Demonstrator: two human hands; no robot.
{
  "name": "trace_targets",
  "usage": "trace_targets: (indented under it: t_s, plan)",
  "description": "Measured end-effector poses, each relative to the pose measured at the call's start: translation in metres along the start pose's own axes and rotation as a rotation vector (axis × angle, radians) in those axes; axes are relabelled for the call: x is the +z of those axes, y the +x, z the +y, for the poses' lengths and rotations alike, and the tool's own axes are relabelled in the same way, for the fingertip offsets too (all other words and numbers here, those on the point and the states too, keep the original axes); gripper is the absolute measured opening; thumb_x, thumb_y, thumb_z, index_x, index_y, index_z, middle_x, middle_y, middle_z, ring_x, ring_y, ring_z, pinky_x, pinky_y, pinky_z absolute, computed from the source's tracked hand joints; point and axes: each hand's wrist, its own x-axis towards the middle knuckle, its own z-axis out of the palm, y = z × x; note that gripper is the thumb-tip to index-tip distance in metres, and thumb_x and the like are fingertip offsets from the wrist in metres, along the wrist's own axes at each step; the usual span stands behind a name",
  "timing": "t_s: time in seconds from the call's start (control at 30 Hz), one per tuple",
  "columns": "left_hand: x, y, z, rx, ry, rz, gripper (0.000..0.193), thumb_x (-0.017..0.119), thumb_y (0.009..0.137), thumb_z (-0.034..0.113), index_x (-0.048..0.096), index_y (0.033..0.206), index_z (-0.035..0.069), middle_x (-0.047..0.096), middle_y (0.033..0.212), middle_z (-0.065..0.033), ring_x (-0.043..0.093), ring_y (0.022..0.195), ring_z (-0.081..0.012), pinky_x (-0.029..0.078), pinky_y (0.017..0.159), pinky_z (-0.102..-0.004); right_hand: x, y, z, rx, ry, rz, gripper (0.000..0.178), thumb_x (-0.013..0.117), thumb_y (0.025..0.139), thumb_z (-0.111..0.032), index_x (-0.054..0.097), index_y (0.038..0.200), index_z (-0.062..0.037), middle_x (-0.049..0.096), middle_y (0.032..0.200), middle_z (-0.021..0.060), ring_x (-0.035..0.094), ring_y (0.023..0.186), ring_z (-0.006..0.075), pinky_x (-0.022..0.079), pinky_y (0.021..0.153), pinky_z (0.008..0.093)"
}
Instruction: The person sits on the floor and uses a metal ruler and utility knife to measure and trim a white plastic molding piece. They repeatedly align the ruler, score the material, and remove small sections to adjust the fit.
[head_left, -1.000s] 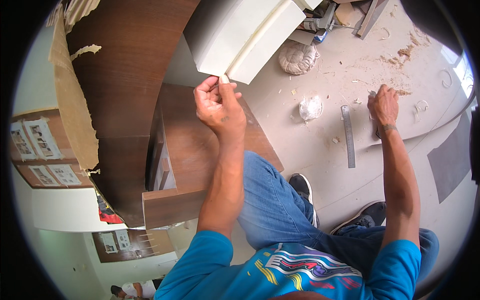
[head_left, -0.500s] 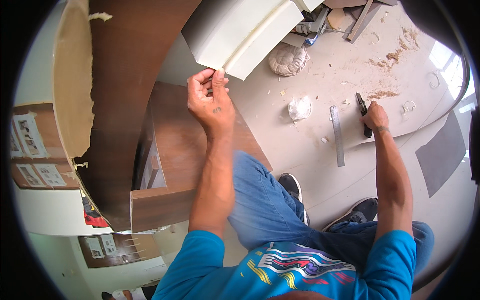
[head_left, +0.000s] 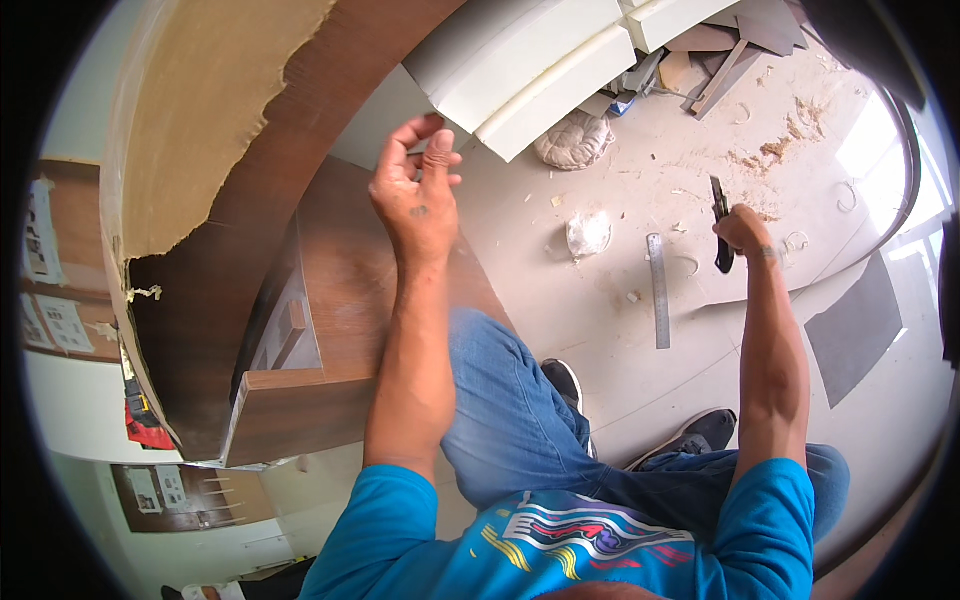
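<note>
My left hand [head_left: 413, 195] is raised just below the corner of a white cabinet with drawer fronts [head_left: 555, 90]. Its fingers are loosely curled, with the thumb apart, and no object shows in them. Over the floor to the right, my right hand [head_left: 745, 232] grips a black utility knife [head_left: 721, 225], its tip pointing away from me. A steel ruler [head_left: 657, 290] lies on the floor left of the knife. Between the ruler and my left hand sits a crumpled clear plastic bag [head_left: 590, 235].
Brown wood-grain panelling [head_left: 330, 425] stands by my left arm. A round pale cushion [head_left: 575, 140] lies under the white cabinet, near sheet offcuts and a wood strip [head_left: 720, 80]. Sawdust [head_left: 775, 150] and scraps litter the floor; a grey sheet [head_left: 855, 330] lies at right.
My left hand has come off the white cabinet's lower edge, and its fingers have loosened. My right hand still holds the utility knife. The whole view has shifted slightly.
</note>
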Motion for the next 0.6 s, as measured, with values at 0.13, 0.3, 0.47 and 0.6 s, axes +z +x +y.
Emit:
trace_targets:
  t_s: [0.13,0.3,0.47,0.6]
  plan:
    - [0.001,0.011,0.001,0.129,-0.077,0.008,0.046,0.08,0.098,0.031,0.07,0.133,0.002,0.064,0.133,-0.0141,0.07,0.093,-0.0128,0.064,0.066,-0.0257,-0.02,-0.014,-0.029,-0.276,0.699,-0.077,0.023,0.065,0.095,-0.02,0.068,0.112,-0.0049,0.065,0.083,0.0041,0.064,0.078,0.0159,0.05,0.069,0.0331]
    - [-0.001,0.014,-0.008,0.198,-0.046,-0.033,0.046,0.08,0.097,0.031,0.071,0.138,0.012,0.057,0.139,-0.0082,0.068,0.099,-0.013,0.067,0.072,-0.0261,-0.004,-0.054,-0.133,-0.535,1.304,0.034,0.031,0.062,0.1,-0.036,0.066,0.114,-0.0086,0.061,0.09,0.0005,0.057,0.08,0.0117,0.047,0.073,0.0288]
    - [0.003,0.019,-0.011,0.201,-0.081,-0.051,0.046,0.08,0.097,0.03,0.071,0.139,0.013,0.056,0.141,-0.007,0.067,0.105,-0.0128,0.067,0.074,-0.0259,0.042,-0.12,-0.226,-0.641,1.61,0.042,0.042,0.06,0.106,-0.046,0.065,0.12,-0.0067,0.06,0.092,-0.0006,0.055,0.084,0.0106,0.045,0.076,0.0274]
    - [0.0,0.014,-0.008,0.192,-0.1,-0.072,0.041,0.079,0.098,0.024,0.072,0.137,0.011,0.059,0.133,-0.008,0.069,0.097,-0.0113,0.066,0.074,-0.027,0.089,-0.157,-0.272,-0.676,1.711,-0.056,0.033,0.059,0.111,-0.041,0.062,0.123,-0.0101,0.058,0.093,-0.0029,0.051,0.083,0.0059,0.043,0.07,0.0234]
